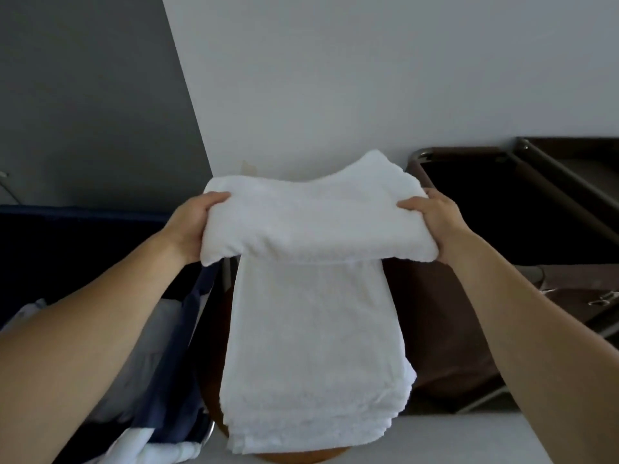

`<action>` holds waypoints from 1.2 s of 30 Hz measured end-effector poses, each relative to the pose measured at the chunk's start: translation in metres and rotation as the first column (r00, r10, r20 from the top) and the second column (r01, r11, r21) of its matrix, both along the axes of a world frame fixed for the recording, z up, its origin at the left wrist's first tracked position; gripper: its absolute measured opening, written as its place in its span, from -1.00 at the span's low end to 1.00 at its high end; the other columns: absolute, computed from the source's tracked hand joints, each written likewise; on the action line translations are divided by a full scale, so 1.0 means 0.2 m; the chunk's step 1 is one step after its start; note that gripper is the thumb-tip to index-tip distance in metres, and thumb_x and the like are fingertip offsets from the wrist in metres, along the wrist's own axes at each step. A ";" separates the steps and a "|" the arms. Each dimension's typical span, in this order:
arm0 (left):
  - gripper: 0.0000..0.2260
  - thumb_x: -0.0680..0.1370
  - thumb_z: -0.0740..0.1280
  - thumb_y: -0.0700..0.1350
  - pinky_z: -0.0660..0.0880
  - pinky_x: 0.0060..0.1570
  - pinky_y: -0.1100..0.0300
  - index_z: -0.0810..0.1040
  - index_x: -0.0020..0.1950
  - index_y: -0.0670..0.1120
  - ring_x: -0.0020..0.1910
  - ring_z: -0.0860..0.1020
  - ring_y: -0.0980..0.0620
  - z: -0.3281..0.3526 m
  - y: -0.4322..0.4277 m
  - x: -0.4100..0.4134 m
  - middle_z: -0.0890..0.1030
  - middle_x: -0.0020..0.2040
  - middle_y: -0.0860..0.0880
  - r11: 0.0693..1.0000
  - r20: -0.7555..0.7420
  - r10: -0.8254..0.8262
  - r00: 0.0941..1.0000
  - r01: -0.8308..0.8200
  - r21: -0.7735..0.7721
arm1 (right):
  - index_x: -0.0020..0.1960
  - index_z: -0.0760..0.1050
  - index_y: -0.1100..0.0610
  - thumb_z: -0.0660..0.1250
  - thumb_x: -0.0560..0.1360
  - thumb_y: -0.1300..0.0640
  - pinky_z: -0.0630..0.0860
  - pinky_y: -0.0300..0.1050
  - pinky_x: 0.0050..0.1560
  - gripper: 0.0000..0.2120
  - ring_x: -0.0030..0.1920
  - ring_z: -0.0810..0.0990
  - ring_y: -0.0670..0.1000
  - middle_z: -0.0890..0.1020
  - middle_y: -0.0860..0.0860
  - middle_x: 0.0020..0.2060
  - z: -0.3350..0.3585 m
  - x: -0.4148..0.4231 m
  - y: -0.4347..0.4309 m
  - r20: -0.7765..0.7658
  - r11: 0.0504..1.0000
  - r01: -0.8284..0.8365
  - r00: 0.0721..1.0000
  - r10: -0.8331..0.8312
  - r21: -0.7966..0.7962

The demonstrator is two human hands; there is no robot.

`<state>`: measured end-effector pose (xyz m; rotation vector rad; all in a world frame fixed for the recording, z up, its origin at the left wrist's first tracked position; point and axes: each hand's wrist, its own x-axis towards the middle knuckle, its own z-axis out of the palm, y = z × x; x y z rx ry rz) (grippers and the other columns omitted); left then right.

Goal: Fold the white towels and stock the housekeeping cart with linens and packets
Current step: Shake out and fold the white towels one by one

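A folded white towel [311, 216] is held up in the air at the middle of the view. My left hand [191, 226] grips its left end, thumb on top. My right hand [435, 217] grips its right end the same way. Below it lies a stack of folded white towels [315, 356] on a round wooden stool [291, 458], of which only the front rim shows. The held towel hangs above the far end of the stack, apart from it as far as I can tell.
A dark blue linen bag [174, 356] with white cloth inside stands at the left. At the right is the brown housekeeping cart [502, 182] with a dark open bin and a metal frame. A pale wall rises behind.
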<state>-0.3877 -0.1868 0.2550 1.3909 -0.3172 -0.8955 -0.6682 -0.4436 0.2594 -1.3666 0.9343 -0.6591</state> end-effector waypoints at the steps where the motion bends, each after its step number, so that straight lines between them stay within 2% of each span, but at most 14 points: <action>1: -0.62 0.56 0.35 -0.03 0.59 0.03 -0.06 0.55 0.34 -0.16 0.17 0.62 -0.23 -0.06 0.03 -0.01 0.65 0.21 -0.19 0.999 -0.006 0.010 1.000 -0.010 0.041 | 0.08 0.54 0.02 0.50 0.38 0.14 0.63 0.31 -0.02 -0.70 0.02 0.65 0.24 0.64 0.11 0.07 -0.04 -0.02 0.00 -0.033 1.000 0.001 0.999 -0.001 0.018; 3: -0.66 0.54 0.40 -0.05 0.58 0.01 -0.08 0.58 0.28 -0.14 0.10 0.65 -0.22 -0.24 0.09 -0.05 0.69 0.13 -0.18 0.990 -0.027 0.038 0.999 -0.034 0.133 | 0.08 0.55 0.03 0.50 0.38 0.15 0.65 0.23 -0.05 -0.70 -0.01 0.66 0.22 0.65 0.12 0.05 -0.18 -0.08 0.04 -0.108 0.999 0.010 0.994 -0.005 0.046; 6: -0.75 0.57 0.37 -0.11 0.59 -0.09 -0.01 0.59 0.22 -0.16 -0.03 0.70 -0.15 -0.58 0.22 -0.18 0.70 0.09 -0.19 0.964 -0.080 -0.005 0.997 0.026 0.266 | 0.13 0.55 0.11 0.51 0.40 0.20 0.62 -0.01 -0.23 -0.67 -0.11 0.68 0.16 0.67 0.13 -0.01 -0.50 -0.20 0.16 -0.211 0.989 0.055 0.977 -0.026 0.135; 8: -0.77 0.61 0.34 -0.14 0.58 0.02 -0.08 0.57 0.22 -0.21 0.00 0.68 -0.18 -0.80 0.30 -0.28 0.67 0.13 -0.25 0.899 -0.073 -0.052 0.996 0.079 0.432 | 0.21 0.50 0.20 0.52 0.43 0.17 0.62 0.01 -0.16 -0.60 -0.09 0.67 0.15 0.66 0.14 0.01 -0.72 -0.27 0.27 -0.356 0.982 0.071 0.934 -0.005 0.172; 9: -0.75 0.62 0.33 -0.14 0.56 0.11 -0.13 0.54 0.25 -0.24 0.05 0.65 -0.21 -0.90 0.33 -0.32 0.65 0.15 -0.26 0.853 -0.034 -0.059 0.998 0.068 0.518 | 0.24 0.48 0.22 0.51 0.44 0.13 0.62 0.06 -0.06 -0.57 -0.04 0.65 0.16 0.64 0.14 0.05 -0.81 -0.30 0.32 -0.434 0.982 0.076 0.901 0.007 0.173; 11: -0.65 0.63 0.33 -0.08 0.51 0.20 -0.11 0.45 0.34 -0.24 0.13 0.58 -0.21 -1.01 0.35 -0.39 0.58 0.23 -0.23 0.808 0.079 -0.044 0.996 -0.011 0.589 | 0.29 0.44 0.22 0.48 0.47 0.06 0.58 0.09 0.05 -0.53 0.01 0.62 0.16 0.60 0.12 0.09 -0.91 -0.34 0.38 -0.500 0.984 0.108 0.866 -0.025 0.138; 15: -0.51 0.67 0.20 0.01 0.38 0.20 0.03 0.25 0.52 -0.21 0.32 0.44 -0.23 -1.02 0.32 -0.44 0.42 0.41 -0.20 0.726 0.304 -0.077 0.950 -0.155 0.669 | 0.30 0.42 0.23 0.35 0.54 -0.02 0.49 0.02 0.02 -0.56 0.02 0.56 0.18 0.55 0.10 0.04 -0.88 -0.29 0.39 -0.592 0.999 0.038 0.806 -0.029 0.003; 18: -0.53 0.69 0.12 0.00 0.36 0.22 -0.01 0.26 0.52 -0.24 0.35 0.41 -0.27 -0.95 0.26 -0.40 0.40 0.43 -0.23 0.714 0.454 -0.090 0.887 -0.260 0.650 | 0.26 0.45 0.27 0.29 0.57 0.01 0.43 -0.03 -0.01 -0.61 0.04 0.54 0.21 0.55 0.15 0.05 -0.79 -0.21 0.34 -0.593 0.993 -0.017 0.803 -0.057 -0.119; 22: -0.56 0.69 0.10 0.03 0.33 0.04 0.07 0.32 0.47 -0.22 0.27 0.46 -0.25 -0.84 0.21 -0.30 0.46 0.36 -0.23 0.745 0.555 -0.060 0.830 -0.333 0.578 | 0.24 0.49 0.22 0.30 0.56 0.03 0.43 -0.02 0.00 -0.66 -0.01 0.51 0.15 0.57 0.12 0.03 -0.72 -0.17 0.27 -0.510 0.978 0.060 0.846 -0.156 -0.199; 25: -0.56 0.69 0.12 0.02 0.34 0.12 0.05 0.28 0.49 -0.21 0.32 0.44 -0.26 -0.93 0.27 -0.37 0.43 0.40 -0.24 0.703 0.484 -0.155 0.861 -0.248 0.666 | 0.29 0.45 0.26 0.29 0.57 0.03 0.43 -0.04 0.01 -0.61 0.06 0.54 0.21 0.58 0.18 0.13 -0.87 -0.24 0.35 -0.614 0.992 0.028 0.784 -0.097 -0.120; 28: -0.50 0.69 0.14 0.06 0.36 0.19 0.02 0.25 0.52 -0.23 0.38 0.41 -0.27 -1.08 0.35 -0.46 0.40 0.44 -0.25 0.640 0.378 -0.198 0.904 -0.173 0.749 | 0.33 0.40 0.24 0.26 0.57 -0.04 0.44 0.02 0.11 -0.55 0.17 0.53 0.25 0.55 0.19 0.21 -0.99 -0.28 0.42 -0.691 0.998 0.008 0.722 -0.047 -0.059; 31: -0.50 0.68 0.15 0.08 0.32 0.04 0.09 0.31 0.47 -0.25 0.30 0.46 -0.26 -1.10 0.35 -0.43 0.46 0.38 -0.24 0.632 0.403 -0.177 0.898 -0.211 0.746 | 0.38 0.38 0.18 0.27 0.54 -0.14 0.47 0.08 0.19 -0.46 0.20 0.52 0.26 0.51 0.17 0.25 -0.99 -0.27 0.39 -0.723 0.997 -0.009 0.689 -0.049 -0.076; 33: -0.49 0.65 0.20 0.09 0.33 -0.01 0.12 0.33 0.48 -0.21 0.26 0.49 -0.23 -1.10 0.35 -0.40 0.46 0.37 -0.22 0.644 0.412 -0.167 0.896 -0.217 0.734 | 0.40 0.37 0.15 0.35 0.49 -0.19 0.49 0.15 0.24 -0.39 0.20 0.53 0.24 0.51 0.15 0.26 -0.99 -0.29 0.39 -0.693 0.999 0.005 0.720 -0.026 -0.032; 36: -0.45 0.56 0.30 0.08 0.44 -0.15 0.11 0.36 0.47 -0.17 0.10 0.54 -0.14 -1.08 0.35 -0.36 0.50 0.29 -0.15 0.691 0.334 -0.097 0.938 -0.178 0.701 | 0.37 0.40 0.08 0.53 0.37 -0.18 0.58 0.14 0.12 -0.31 0.11 0.62 0.16 0.59 0.06 0.18 -0.98 -0.32 0.42 -0.507 0.972 0.027 0.856 0.098 0.234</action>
